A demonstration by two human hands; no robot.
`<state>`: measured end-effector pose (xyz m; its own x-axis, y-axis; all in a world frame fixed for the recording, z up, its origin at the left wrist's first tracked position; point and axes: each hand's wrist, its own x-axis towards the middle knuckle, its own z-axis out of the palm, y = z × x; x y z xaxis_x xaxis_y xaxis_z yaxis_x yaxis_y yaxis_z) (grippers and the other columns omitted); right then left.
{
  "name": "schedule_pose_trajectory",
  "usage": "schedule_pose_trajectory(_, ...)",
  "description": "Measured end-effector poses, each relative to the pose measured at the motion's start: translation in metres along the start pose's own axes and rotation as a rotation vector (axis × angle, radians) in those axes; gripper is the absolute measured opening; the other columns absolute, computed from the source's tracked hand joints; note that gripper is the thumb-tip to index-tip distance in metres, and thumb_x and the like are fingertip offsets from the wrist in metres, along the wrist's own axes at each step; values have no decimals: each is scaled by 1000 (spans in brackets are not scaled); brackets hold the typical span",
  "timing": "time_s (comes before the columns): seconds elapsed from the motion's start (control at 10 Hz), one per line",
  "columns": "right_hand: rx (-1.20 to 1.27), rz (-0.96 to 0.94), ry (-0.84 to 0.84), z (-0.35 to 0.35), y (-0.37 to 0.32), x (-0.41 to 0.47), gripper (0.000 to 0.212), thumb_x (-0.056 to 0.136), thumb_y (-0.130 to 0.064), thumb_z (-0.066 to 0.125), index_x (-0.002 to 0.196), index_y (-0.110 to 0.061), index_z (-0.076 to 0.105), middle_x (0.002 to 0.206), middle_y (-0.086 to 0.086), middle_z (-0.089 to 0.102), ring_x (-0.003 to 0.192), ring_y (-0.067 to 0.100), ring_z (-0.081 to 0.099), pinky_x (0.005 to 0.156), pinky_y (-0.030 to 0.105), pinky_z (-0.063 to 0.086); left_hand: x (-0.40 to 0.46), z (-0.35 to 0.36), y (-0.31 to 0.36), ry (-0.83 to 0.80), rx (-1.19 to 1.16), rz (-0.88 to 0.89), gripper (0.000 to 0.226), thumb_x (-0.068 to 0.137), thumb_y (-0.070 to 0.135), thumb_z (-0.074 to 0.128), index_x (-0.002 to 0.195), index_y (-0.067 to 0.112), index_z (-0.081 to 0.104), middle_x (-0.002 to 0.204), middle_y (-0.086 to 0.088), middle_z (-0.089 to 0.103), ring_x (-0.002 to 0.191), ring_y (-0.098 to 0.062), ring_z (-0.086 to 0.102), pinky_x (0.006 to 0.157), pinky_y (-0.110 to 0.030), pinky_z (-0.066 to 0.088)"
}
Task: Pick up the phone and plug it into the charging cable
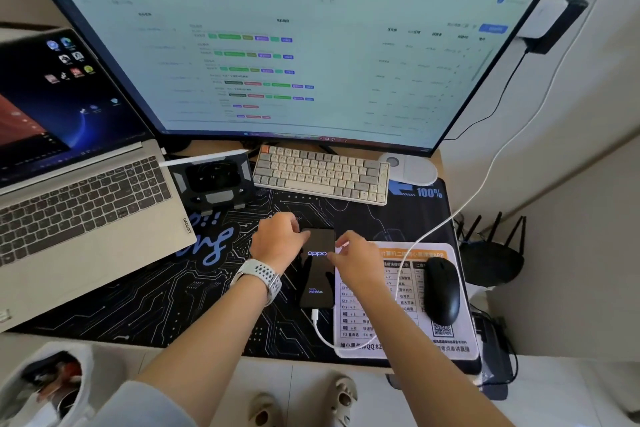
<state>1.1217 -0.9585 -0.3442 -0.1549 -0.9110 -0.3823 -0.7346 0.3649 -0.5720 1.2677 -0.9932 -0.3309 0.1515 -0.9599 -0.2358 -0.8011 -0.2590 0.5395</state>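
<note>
Black slab smartphone [317, 274]: flat on the dark circuit-print desk mat [156, 302], screen reading "oppo" and "android". White charging cable [320, 331] plugged into its near end. Left hand [277, 241] and right hand [356, 258]: fingers loosely curled at the phone's edges; grasp cannot be told. Silver laptop [104, 211], marked "Lenovo". Mat printed "100%".

I am looking down at a home desk set up for computer work: a big monitor [294, 45] showing a spreadsheet-like page, an open laptop [79, 184] to its left, and a small keyboard [320, 174] and black mouse [442, 289] on a printed desk mat [156, 295]. A router [491, 253] with antennas sits on the right, and slippered feet [304, 404] on a pale tiled floor suggest a home more than an office.
</note>
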Motion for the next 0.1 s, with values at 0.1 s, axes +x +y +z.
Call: schedule_pose_trajectory(0.1,167,-115,94,-38,-23,-9,24,84,-28,71,105,-18,64,87,-6,67,83,15,65,73,30,51,-7,-35,22,30,-177,123,19,75,41,73,81,23,68,73,6,66,75,-15,65,67,-35,54)
